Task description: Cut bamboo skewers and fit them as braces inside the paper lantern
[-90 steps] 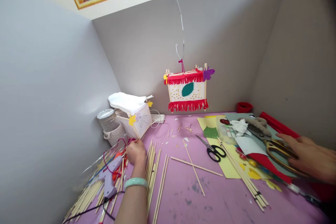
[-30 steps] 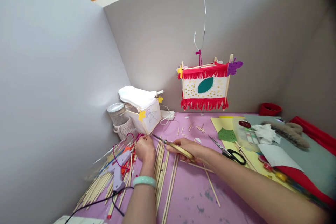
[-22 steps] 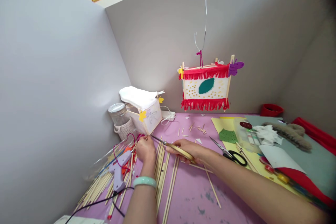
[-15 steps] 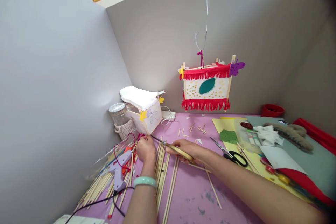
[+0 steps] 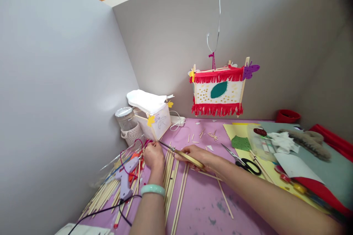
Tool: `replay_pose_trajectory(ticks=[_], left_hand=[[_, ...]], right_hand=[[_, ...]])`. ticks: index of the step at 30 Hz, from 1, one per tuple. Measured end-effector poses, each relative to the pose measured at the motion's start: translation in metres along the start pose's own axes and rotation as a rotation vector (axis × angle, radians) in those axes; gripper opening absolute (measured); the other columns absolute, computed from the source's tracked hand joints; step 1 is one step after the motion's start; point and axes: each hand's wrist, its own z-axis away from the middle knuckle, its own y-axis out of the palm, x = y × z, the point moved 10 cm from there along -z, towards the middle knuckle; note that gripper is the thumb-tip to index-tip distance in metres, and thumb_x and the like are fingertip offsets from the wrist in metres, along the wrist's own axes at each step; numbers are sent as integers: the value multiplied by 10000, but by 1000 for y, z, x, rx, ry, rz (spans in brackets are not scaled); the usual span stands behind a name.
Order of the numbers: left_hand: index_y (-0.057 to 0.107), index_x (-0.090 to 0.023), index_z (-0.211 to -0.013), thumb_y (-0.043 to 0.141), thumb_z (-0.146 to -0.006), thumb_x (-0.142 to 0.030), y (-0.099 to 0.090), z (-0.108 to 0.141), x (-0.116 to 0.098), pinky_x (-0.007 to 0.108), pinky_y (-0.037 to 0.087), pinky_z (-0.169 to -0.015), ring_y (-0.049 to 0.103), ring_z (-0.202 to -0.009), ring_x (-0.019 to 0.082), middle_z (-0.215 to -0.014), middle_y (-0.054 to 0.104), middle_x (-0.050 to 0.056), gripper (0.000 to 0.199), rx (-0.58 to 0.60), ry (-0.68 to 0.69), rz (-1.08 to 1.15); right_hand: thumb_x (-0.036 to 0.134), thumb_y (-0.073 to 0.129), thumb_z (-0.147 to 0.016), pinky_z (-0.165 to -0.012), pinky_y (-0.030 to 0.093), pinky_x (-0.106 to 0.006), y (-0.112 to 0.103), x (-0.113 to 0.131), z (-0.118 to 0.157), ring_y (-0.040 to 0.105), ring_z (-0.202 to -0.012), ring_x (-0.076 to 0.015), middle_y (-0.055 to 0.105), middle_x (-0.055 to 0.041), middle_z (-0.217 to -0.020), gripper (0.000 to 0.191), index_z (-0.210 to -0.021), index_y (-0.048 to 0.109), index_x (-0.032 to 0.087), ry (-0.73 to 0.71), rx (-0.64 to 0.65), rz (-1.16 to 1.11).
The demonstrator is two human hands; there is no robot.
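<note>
My right hand (image 5: 194, 153) is closed around the gold-coloured handles of a pair of scissors (image 5: 196, 163). The scissor blades point left, with their tips at my left hand (image 5: 153, 154), which is closed in a pinch and wears a pale green bangle (image 5: 153, 190). What its fingers hold is hidden. Magenta cord (image 5: 149, 142) shows just beside those fingers. Long thin wooden sticks (image 5: 168, 191) lie beneath and between my hands. A lilac glue gun (image 5: 125, 181) rests on other sticks left of my left wrist.
A decorated paper lantern (image 5: 204, 98) with red fringe hangs from a wire hook (image 5: 219, 11). Behind my left hand stand a white paper box (image 5: 161, 126) and a glass jar (image 5: 125, 118). Black-handled scissors (image 5: 249, 166), yellow paper (image 5: 230, 131) and a red pot (image 5: 287, 116) are on the right.
Both hands and the scissors keep nearly the same pose. The whole view has shifted very slightly.
</note>
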Motion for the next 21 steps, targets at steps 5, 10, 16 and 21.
replay_pose_trajectory(ticks=[5,10,16,21], left_hand=[[708,-162,-969,491,-786,-391,0,0,-1,371,444,-711,637,-861,319,-881,700,174,365,4,6,-1],[707,-164,-969,489,-788,-381,-1,1,-1,377,443,-718,637,-862,319,-881,700,175,357,7,10,-4],[708,-170,-969,489,-786,-376,-1,1,-1,375,445,-712,639,-863,323,-879,702,170,352,8,11,-6],[704,-153,-980,478,-785,-354,0,0,-2,379,441,-735,636,-881,323,-888,701,177,360,13,25,-4]], right_hand=[[514,728,-638,-307,257,-160,1,-2,-3,339,-324,-49,386,94,-413,395,-728,522,189,-16,19,7],[516,733,-627,-298,255,-162,2,-2,-3,339,-320,-52,387,94,-408,406,-718,510,189,-16,37,-6],[516,721,-640,-288,254,-164,2,0,-4,342,-301,-56,381,93,-386,395,-703,512,187,-21,27,10],[454,732,-652,-295,243,-162,1,1,-1,335,-300,-46,403,91,-399,348,-705,528,178,-36,-4,7]])
